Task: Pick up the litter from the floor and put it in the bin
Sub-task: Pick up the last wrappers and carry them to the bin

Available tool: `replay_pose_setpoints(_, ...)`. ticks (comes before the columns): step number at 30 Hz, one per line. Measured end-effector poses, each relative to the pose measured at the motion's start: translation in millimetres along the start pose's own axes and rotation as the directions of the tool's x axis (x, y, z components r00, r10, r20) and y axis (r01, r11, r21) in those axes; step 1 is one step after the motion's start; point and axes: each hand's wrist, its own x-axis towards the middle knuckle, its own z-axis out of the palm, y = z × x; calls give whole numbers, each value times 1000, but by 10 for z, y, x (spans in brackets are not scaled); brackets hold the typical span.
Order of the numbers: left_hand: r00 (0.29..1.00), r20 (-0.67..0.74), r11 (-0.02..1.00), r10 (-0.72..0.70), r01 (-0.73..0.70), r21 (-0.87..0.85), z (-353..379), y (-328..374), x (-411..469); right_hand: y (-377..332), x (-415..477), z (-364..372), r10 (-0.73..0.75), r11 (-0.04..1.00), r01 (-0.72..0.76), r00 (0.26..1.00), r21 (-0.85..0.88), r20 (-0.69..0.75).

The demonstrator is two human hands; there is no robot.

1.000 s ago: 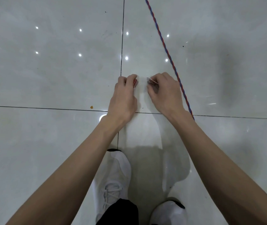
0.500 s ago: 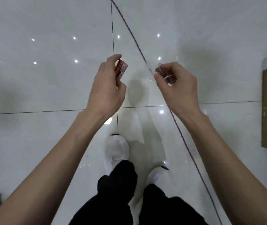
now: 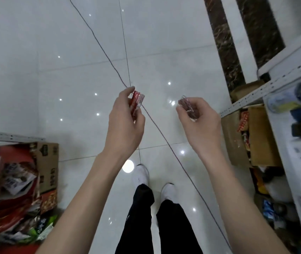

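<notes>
The left hand point(image 3: 126, 123) is held above the floor point(image 3: 72, 70). Its thumb and curled fingers pinch a small red and white wrapper point(image 3: 137, 100) at the fingertips. The right hand point(image 3: 200, 121) is near it but apart, and it pinches a crumpled clear wrapper point(image 3: 189, 108) in the same way, with the other fingers curled under. A thin cord point(image 3: 166, 143) runs on the floor between the two hands. A cardboard box point(image 3: 49, 162) full of packets stands well to the left of the left hand.
</notes>
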Motion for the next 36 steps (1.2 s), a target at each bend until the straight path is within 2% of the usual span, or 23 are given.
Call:
replay_pose_setpoints(3,999,-5,999,44,-44,-17,-401,728,-293,-701,-276,-525,20,999,-18,999,45,-41)
replay_pose_setpoints(7,996,-32,996,83,-83,-24,-729,1379,-683,-1234,-618,-970,19,998,-16,998,54,-56)
replay_pose_setpoints(10,990,-30,989,137,-138,-59,-930,1785,-1011,-1537,-929,-1252,-34,998,40,994,57,-102)
replay_pose_setpoints(18,970,33,968,242,-238,-81,-1197,2030,-1590,-1809,-1790,-1593,-57,994,79,963,76,-263)
replay_pose_setpoints(22,942,98,945,320,-309,-106,-1233,1973,-1857,-1738,-2288,-1640,-2,994,39,935,98,-354)
replay_pose_setpoints(26,894,239,925,379,-357,-130,-1170,1847,-2169,-1590,-2893,-1652,29,999,-15,856,30,-516)
replay_pose_setpoints(30,815,390,902,429,-405,-147,-1026,1798,-2610,-1473,-3592,-1739,115,992,-116,763,40,-636)
replay_pose_setpoints(36,621,565,829,544,-503,-245,-816,2040,-3448,-1286,-4592,-2091,166,976,-213,565,52,-809)
